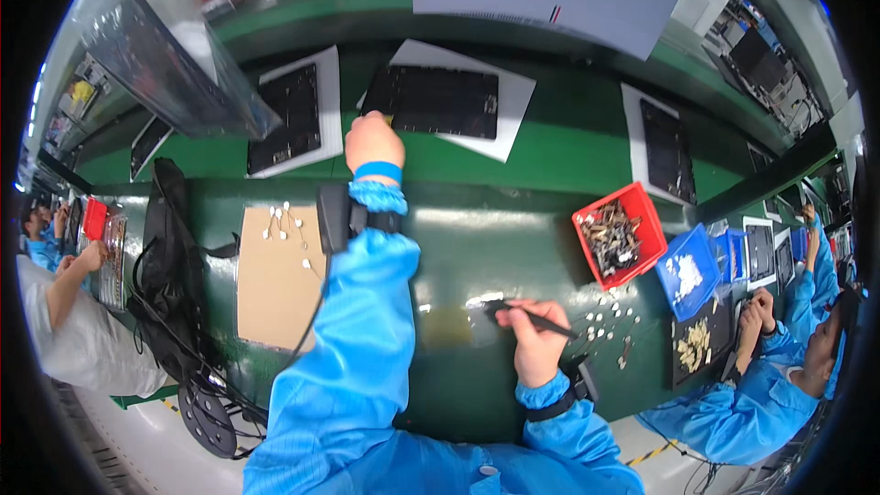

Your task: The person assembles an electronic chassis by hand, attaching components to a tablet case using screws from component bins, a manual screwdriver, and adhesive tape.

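My left arm stretches far across the bench to the green conveyor. There my left hand [374,145] is closed at the near left corner of a flat black tablet housing [445,99], its fingertips partly hidden. Beneath that housing lies a tilted white sheet [513,110]. My right hand [536,348] is closed round a slim black pen-shaped tool [548,323], low over the dark green bench, with its tip pointing left. Several small white round parts with thin leads [600,319] lie scattered to the right of this hand.
A red bin [655,236] of small metallic parts and a blue bin [701,261] of white pieces stand at right, near a co-worker [779,385]. Leftward are a brown board [266,284] with more white parts and a black bag [170,266]. Other housings [667,148] sit along the conveyor.
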Demonstrator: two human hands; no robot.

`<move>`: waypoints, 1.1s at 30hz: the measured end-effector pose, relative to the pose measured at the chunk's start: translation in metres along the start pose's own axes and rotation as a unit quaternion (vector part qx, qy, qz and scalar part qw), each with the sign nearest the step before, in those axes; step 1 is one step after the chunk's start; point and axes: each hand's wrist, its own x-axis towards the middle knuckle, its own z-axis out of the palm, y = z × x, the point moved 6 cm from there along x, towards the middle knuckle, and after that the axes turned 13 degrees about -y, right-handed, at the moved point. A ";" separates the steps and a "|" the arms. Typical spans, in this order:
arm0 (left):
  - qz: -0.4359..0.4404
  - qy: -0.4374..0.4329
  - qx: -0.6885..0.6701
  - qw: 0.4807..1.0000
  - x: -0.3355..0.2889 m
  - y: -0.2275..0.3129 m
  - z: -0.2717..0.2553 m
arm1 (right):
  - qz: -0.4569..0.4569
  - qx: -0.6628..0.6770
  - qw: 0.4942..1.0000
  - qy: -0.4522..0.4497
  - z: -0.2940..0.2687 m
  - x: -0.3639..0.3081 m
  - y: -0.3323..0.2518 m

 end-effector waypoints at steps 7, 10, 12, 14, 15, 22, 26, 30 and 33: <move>-0.080 -0.047 0.189 0.978 0.077 -0.043 0.031 | 0.002 0.018 1.000 -0.009 0.002 -0.006 0.002; -0.080 -0.046 0.125 0.988 0.093 -0.056 0.039 | 0.018 0.008 1.000 -0.022 0.000 -0.005 0.002; -0.067 -0.089 0.093 0.989 0.100 -0.053 0.033 | 0.010 0.002 1.000 -0.021 -0.001 -0.004 0.002; -0.066 -0.142 0.118 0.981 0.110 -0.052 0.030 | 0.000 -0.006 1.000 -0.019 -0.001 -0.002 0.000; -0.076 -0.166 0.133 0.974 0.118 -0.062 0.029 | 0.011 0.002 1.000 -0.022 0.002 -0.002 0.001; 0.027 -0.124 0.247 0.961 0.172 -0.108 0.072 | -0.013 -0.014 0.999 -0.038 0.006 -0.002 0.005; -0.014 0.102 -0.118 0.988 0.140 -0.072 0.030 | -0.014 -0.033 0.999 -0.033 0.005 -0.004 0.000; 0.094 0.245 -0.357 0.897 0.083 -0.004 -0.037 | -0.068 -0.009 0.997 -0.029 0.005 -0.004 -0.013; 0.184 0.220 -0.529 0.799 0.032 0.047 -0.098 | -0.121 -0.009 0.992 -0.027 0.007 -0.011 -0.041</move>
